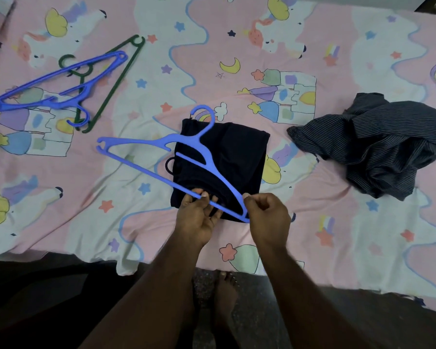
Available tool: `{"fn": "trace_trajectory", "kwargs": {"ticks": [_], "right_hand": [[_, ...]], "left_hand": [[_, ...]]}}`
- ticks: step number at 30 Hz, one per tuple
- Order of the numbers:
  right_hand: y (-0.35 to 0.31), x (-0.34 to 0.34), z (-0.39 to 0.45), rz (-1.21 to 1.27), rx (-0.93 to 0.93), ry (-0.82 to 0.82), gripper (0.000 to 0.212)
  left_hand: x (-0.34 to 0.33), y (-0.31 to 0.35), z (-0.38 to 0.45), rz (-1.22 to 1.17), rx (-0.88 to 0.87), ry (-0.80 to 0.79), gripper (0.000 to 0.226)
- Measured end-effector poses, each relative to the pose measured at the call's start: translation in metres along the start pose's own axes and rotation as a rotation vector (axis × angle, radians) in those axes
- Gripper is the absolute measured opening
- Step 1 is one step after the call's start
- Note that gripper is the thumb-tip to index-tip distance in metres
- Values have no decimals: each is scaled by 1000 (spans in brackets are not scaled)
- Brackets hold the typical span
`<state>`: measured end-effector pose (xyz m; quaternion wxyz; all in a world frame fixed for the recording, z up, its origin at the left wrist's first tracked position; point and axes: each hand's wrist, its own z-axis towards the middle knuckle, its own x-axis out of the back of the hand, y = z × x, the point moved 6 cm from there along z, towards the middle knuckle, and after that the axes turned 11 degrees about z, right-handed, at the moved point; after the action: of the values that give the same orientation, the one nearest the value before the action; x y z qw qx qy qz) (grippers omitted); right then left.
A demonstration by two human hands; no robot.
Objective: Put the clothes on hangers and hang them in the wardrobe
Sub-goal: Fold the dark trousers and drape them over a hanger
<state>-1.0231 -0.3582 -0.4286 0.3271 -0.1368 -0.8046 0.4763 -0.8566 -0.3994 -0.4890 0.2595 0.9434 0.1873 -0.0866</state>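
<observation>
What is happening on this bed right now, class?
A person holds a blue hanger over a folded dark garment on the bedsheet. The left hand grips its bottom bar; the right hand pinches its near end. A crumpled striped shirt lies to the right. Another blue hanger and a green hanger lie to the left. Nothing is hung yet.

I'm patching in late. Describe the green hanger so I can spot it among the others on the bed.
Start at the pink unicorn-print bedsheet and go to its far left corner. Two hangers lie crossed there: the dark green hanger sits underneath a blue hanger. It is the only green one; the other blue hanger, which both hands hold, is over the folded dark garment.
</observation>
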Motion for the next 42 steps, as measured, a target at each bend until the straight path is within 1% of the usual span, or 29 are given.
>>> {"fn": "trace_trajectory", "kwargs": {"ticks": [2, 4, 5, 7, 9, 10, 11, 14, 18, 19, 21, 23, 24, 27, 29, 32, 35, 37, 39, 40, 42], "right_hand": [[-4, -2, -4, -36, 31, 8, 18], [-8, -11, -4, -42, 41, -6, 13], [-5, -17, -5, -37, -14, -28, 13], [11, -30, -8, 46, -207, -47, 20], [24, -41, -12, 237, -385, -17, 25], [25, -47, -13, 330, -436, -1, 28], [25, -52, -14, 400, -474, 16, 29], [22, -57, -11, 527, -548, 80, 22], [24, -55, -15, 688, -654, 64, 18], [24, -54, -18, 718, -674, 48, 18], [23, -53, -20, 762, -706, 12, 18], [22, -49, -19, 778, -720, -7, 15], [21, -47, -18, 785, -718, -18, 14], [22, -43, -15, 821, -749, -50, 15], [25, -46, -16, 902, -841, -84, 14], [23, -54, -17, 1057, -980, -178, 8], [20, -57, -12, 1128, -1011, -229, 6], [20, -57, -10, 1120, -1012, -208, 9], [21, -56, -9, 1103, -990, -159, 13], [21, -56, -7, 1087, -972, -136, 16], [20, -55, -4, 1064, -935, -107, 20]], "left_hand": [[2, -2, 2, 12, -18, 4, 20], [-1, -4, 4, 22, -41, -11, 20], [-3, -6, 5, 20, -49, -15, 19], [-6, -11, 7, -3, -54, -14, 19], [-7, -18, 8, -29, -44, 3, 20], [-8, -20, 8, -25, -37, 5, 20], [-9, -22, 8, -14, -29, 1, 21], [-7, -22, 8, 10, -29, -34, 21], [-4, -7, 8, 97, -128, -130, 21], [-4, -6, 8, 104, -146, -127, 26], [-3, -4, 9, 95, -167, -55, 33], [-1, -3, 10, 83, -173, 7, 36], [-1, -2, 9, 69, -175, 13, 37], [-3, 2, 8, 65, -177, 26, 31], [-4, 3, 10, 92, -161, 59, 25], [-5, 1, 12, 126, -141, 77, 21], [-2, 1, 13, 91, -104, 56, 24], [-2, 1, 12, 37, -62, 14, 27], [-1, 2, 12, 38, -14, -36, 27], [3, 2, 12, 43, 20, -39, 23], [18, 4, 12, 22, 75, -8, 10]]}}
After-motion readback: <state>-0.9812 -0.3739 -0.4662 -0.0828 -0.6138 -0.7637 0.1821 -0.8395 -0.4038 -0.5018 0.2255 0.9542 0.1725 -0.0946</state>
